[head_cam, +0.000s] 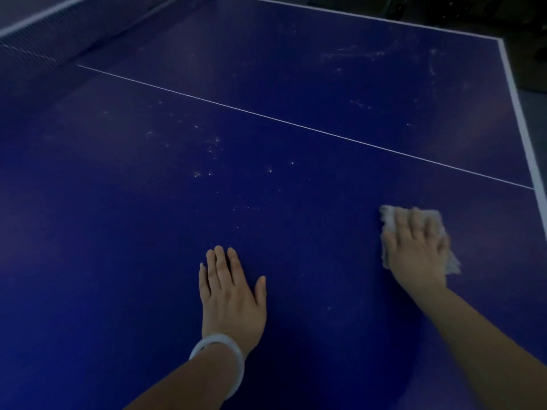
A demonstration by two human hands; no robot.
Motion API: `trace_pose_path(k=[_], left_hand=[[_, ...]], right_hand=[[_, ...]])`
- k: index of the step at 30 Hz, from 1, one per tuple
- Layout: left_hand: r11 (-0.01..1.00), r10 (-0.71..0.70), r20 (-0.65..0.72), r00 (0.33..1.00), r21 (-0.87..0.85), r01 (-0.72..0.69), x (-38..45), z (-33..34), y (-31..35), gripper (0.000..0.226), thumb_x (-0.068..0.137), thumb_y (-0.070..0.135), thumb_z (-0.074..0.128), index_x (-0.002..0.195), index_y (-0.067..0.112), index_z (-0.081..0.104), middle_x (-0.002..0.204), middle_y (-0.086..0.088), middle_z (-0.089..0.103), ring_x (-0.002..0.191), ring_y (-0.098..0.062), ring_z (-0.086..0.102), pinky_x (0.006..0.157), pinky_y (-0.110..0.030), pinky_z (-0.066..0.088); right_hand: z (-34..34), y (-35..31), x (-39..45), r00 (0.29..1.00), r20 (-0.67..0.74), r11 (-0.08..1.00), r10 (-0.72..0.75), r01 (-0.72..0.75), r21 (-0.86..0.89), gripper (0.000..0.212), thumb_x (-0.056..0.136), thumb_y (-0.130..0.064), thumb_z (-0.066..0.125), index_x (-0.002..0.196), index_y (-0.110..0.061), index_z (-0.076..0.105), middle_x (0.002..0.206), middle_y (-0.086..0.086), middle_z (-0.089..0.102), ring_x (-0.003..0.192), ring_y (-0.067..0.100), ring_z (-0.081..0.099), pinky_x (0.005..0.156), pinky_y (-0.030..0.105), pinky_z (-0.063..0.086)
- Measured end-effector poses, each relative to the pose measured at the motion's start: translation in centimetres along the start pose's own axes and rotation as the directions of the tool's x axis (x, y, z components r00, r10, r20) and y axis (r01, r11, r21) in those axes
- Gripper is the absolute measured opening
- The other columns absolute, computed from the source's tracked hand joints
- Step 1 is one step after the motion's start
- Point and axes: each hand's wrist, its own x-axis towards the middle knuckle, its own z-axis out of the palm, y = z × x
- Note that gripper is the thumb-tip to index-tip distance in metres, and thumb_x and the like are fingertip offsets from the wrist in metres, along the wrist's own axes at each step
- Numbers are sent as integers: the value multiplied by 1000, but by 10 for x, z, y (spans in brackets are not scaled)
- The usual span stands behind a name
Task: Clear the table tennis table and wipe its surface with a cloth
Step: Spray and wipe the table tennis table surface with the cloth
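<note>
The blue table tennis table (266,84) fills the view, crossed by a thin white centre line. My right hand (417,250) lies flat on a white cloth (390,216) and presses it onto the table near the right edge; the cloth shows around my fingers and palm. My left hand (231,288) rests flat on the bare surface near the middle, fingers straight, with a white bangle (219,356) on its wrist. Pale specks and smears of dust (210,149) dot the surface beyond my hands.
The net (44,42) runs along the far left of the table. A white border line (521,119) marks the right edge, with dark floor beyond it. More faint smears (370,54) lie at the far right corner.
</note>
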Motion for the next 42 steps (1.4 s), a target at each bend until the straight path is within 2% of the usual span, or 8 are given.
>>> trace_pose_path(k=[3,7,10,14,19,25,36,42], left_hand=[[1000,-11,-5,1000,3,11,0,0,0,84,90,58,-7,154,4,5,162,-18,4,150,-30,-4,122,-46,-2],[1000,-9,-10,1000,26,9,0,1,0,84,90,57,-6,153,3,8,161,-19,8,150,-30,0,122,-46,0],[1000,-12,-14,1000,6,12,0,1,0,84,91,57,-5,153,2,9,161,-20,9,150,-31,2,122,-47,3],[1000,8,-5,1000,-17,-8,-1,0,-2,81,93,55,0,152,-1,11,160,-23,12,150,-34,6,122,-48,5],[999,23,40,999,-50,-21,-1,-3,-4,79,95,51,4,151,-4,11,159,-25,13,149,-37,8,121,-51,8],[989,50,37,998,-142,-44,-2,-8,-8,74,98,46,7,150,-6,10,158,-27,10,148,-39,6,120,-53,8],[855,328,58,943,-443,-270,15,-27,-78,64,100,48,24,155,22,6,162,5,-9,143,-6,-21,116,-27,-10],[981,40,-19,999,-191,-43,96,-42,-154,81,97,57,23,154,3,4,162,-18,-1,150,-31,-4,122,-42,2]], right_hand=[[-2,-11,-28,993,-33,989,117,-120,-84,62,101,-48,11,155,-26,-9,164,7,-10,149,35,-9,118,62,4],[29,-79,-55,916,88,885,-392,402,-236,64,100,-50,12,154,-26,-12,162,5,-19,145,33,-26,118,58,-6],[23,-79,-55,824,259,774,-505,564,-287,65,101,-50,22,155,-28,-5,162,1,-20,144,27,-32,118,58,-8],[9,1,-84,992,127,903,-10,63,-426,78,97,-39,46,155,-22,-3,159,12,-26,143,41,-27,114,67,11],[14,-28,-173,918,-70,915,391,-396,-72,62,94,-57,-4,151,-36,-19,163,-2,-16,149,24,-15,121,54,1],[58,-143,-175,953,-75,950,295,-301,-87,62,97,-52,-2,152,-28,-18,160,0,-22,148,26,-19,120,50,-12],[58,-149,-169,955,-56,954,292,-295,-57,60,98,-54,3,153,-34,-11,162,-6,-17,148,17,-21,121,47,-11],[56,-151,-169,949,-52,946,312,-315,-74,61,97,-55,1,153,-34,-13,162,-6,-17,148,18,-20,121,47,-10]])
